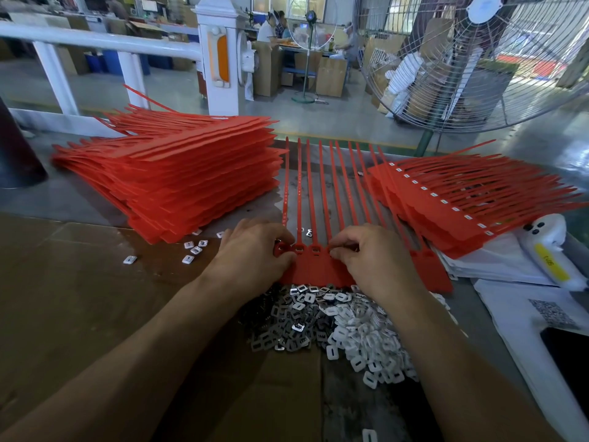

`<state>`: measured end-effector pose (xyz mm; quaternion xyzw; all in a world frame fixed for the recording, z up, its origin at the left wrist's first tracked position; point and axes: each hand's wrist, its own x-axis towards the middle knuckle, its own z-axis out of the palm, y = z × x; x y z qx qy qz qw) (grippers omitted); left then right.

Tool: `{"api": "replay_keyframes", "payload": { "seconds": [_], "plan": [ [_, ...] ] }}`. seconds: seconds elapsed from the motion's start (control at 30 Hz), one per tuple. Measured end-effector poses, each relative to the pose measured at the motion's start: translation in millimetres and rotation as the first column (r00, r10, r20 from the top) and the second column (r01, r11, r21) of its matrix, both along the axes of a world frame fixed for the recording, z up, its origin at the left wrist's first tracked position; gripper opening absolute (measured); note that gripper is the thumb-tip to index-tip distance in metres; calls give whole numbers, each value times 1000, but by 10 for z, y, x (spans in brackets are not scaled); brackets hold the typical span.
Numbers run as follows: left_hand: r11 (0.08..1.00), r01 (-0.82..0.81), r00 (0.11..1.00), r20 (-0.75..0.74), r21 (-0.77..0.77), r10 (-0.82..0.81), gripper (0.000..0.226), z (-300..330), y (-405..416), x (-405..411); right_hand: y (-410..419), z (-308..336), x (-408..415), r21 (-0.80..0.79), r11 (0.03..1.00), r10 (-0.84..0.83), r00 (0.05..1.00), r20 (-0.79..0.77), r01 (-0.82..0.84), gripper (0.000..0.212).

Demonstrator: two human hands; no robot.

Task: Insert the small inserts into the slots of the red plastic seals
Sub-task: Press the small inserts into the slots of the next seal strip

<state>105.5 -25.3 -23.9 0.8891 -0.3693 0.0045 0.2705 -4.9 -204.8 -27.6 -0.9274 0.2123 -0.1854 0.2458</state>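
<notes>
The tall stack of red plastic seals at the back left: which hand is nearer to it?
Left. The left hand rests just in front of the tall stack of red plastic seals; the right hand lies farther right.

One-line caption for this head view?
Both hands, left hand and right hand, press on a row of red plastic seals behind a heap of small inserts.

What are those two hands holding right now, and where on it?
Both hands rest on the row of red seals at its slotted head end: left hand at the leftmost slots, right hand pinching nearby. Any insert between the fingers is hidden.
</notes>
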Motion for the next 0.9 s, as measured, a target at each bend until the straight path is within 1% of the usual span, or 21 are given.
{"api": "replay_keyframes", "payload": {
  "seconds": [0.23,0.37,0.5,0.67,0.8,0.9],
  "plan": [
    [1000,6,1000,-2,2,-6,29,-9,5,13,27,40,-49,-30,1000,-1,1000,-25,1,21],
    [1000,13,1000,-4,2,-13,29,-8,9,21,33,40,-87,-4,1000,6,1000,-4,-6,24],
    [1000,15,1000,-1,7,-15,30,-8,10,25,27,42,-108,-7,1000,14,1000,2,-14,24],
    [1000,20,1000,2,3,-20,29,-10,2,22,46,58,-110,-55,998,21,999,-28,-23,22],
    [1000,17,1000,3,4,-17,28,-18,7,25,80,78,-140,-76,997,32,999,6,-32,20],
    [1000,13,1000,5,1,-13,28,-13,8,21,150,122,-162,-64,995,84,995,47,-81,17]
  ]
}}
